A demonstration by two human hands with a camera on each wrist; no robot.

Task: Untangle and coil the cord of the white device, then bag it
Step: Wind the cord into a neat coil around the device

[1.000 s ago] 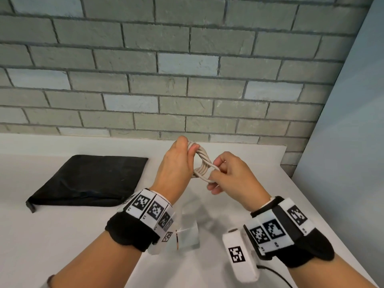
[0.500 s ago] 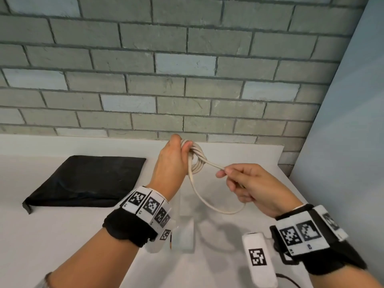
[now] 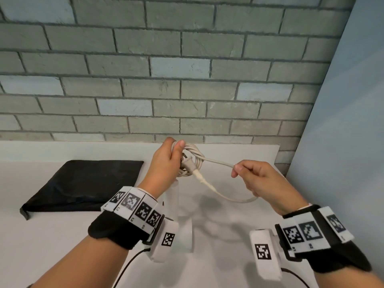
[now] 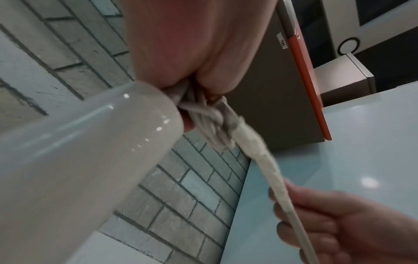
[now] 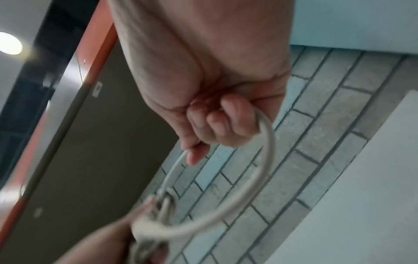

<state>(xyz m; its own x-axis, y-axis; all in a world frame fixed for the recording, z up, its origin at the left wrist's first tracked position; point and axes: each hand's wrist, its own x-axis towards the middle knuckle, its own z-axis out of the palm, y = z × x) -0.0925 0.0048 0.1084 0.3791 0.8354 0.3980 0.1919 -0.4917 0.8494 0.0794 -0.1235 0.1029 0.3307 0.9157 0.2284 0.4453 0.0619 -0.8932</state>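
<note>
My left hand [image 3: 169, 157] grips a bundle of coiled white cord [image 3: 192, 161] above the table, thumb on top. The plug [image 3: 187, 163] sticks out of the bundle. A loose strand [image 3: 218, 163] runs from the coil to my right hand [image 3: 252, 177], which holds it in curled fingers; the strand loops back under as a slack bight [image 3: 232, 199]. The glossy white device [image 4: 79, 160] hangs below my left palm, and shows partly behind my left wrist [image 3: 185, 229]. In the right wrist view my fingers [image 5: 226, 123] curl round the cord loop [image 5: 260, 169].
A flat black bag [image 3: 87, 183] lies on the white table [image 3: 52, 246] to the left. A grey brick wall [image 3: 166, 80] stands behind, a pale blue panel [image 3: 342, 142] at the right. Thin black cables trail from both wrist cameras.
My right hand has moved right and away from the coil, drawing out a longer strand. The plug end now shows at the coil. My left hand has stayed in place.
</note>
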